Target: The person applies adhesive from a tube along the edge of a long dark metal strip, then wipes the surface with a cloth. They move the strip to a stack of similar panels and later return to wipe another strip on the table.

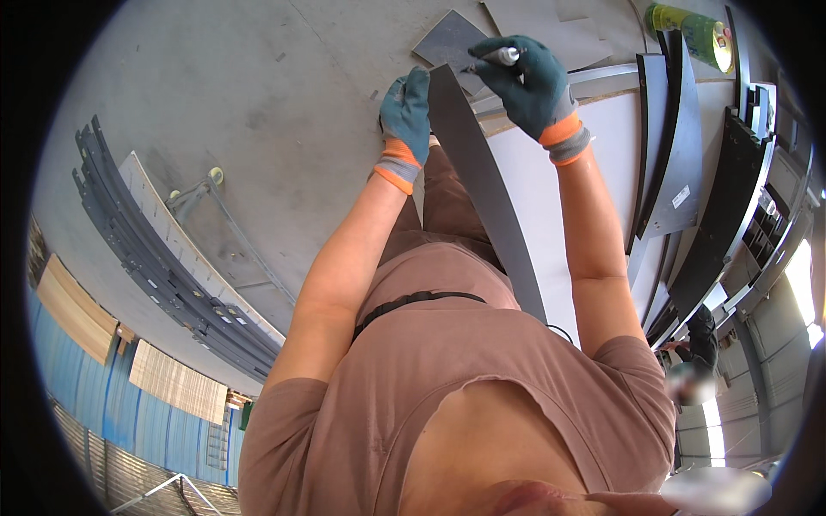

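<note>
Gloved L hand [405, 113], 12 o'clock, is gripping dk grey panel [482, 163], running 12–4, near its far end. R hand [533, 90], 1 o'clock, is holding small silver tool [508, 57], fingers curled round. Bracing panel firmly, L fingers clear of tip, is prob. helping.

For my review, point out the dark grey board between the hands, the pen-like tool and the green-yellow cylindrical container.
Dark grey board [488, 178], head view: middle of its broad face.
Pen-like tool [504, 57], head view: its silvery barrel.
Green-yellow cylindrical container [687, 34], head view: its side wall.
</note>
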The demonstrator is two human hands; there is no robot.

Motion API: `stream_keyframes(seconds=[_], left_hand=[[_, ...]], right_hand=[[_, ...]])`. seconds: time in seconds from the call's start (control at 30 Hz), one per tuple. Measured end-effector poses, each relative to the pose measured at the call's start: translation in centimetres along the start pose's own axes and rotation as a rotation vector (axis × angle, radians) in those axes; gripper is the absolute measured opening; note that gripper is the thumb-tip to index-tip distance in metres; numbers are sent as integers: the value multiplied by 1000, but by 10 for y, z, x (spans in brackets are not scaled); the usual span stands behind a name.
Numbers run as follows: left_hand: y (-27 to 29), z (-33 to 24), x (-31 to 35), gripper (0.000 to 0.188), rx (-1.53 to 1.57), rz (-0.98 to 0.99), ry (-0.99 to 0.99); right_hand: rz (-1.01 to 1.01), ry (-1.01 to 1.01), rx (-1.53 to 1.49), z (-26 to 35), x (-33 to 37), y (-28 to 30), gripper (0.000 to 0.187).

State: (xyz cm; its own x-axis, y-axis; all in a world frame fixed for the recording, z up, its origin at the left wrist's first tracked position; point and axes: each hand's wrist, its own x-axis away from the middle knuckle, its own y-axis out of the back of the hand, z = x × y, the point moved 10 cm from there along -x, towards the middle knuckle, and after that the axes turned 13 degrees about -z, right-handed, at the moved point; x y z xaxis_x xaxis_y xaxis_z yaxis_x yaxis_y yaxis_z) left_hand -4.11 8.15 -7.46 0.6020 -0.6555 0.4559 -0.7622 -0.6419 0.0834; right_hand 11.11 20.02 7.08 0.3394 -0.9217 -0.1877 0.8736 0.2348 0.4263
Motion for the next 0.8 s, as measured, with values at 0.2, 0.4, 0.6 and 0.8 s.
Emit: stream_keyframes(seconds=[0.2, 0.4, 0.6, 0.8], left_hand=[[0, 17, -1, 47, 39, 17, 124], [-1, 4, -1, 44, 34, 5, -2], [0, 8, -3, 41, 52, 5, 18], [0, 9, -1, 44, 36, -19, 56]], right_hand=[[149, -105, 41, -6, 12, -18, 20], [30, 209, 151, 10, -18, -28, 20], [-95, 220, 137, 17, -26, -19, 23], [-54, 123, 107, 16, -7, 1, 23]])
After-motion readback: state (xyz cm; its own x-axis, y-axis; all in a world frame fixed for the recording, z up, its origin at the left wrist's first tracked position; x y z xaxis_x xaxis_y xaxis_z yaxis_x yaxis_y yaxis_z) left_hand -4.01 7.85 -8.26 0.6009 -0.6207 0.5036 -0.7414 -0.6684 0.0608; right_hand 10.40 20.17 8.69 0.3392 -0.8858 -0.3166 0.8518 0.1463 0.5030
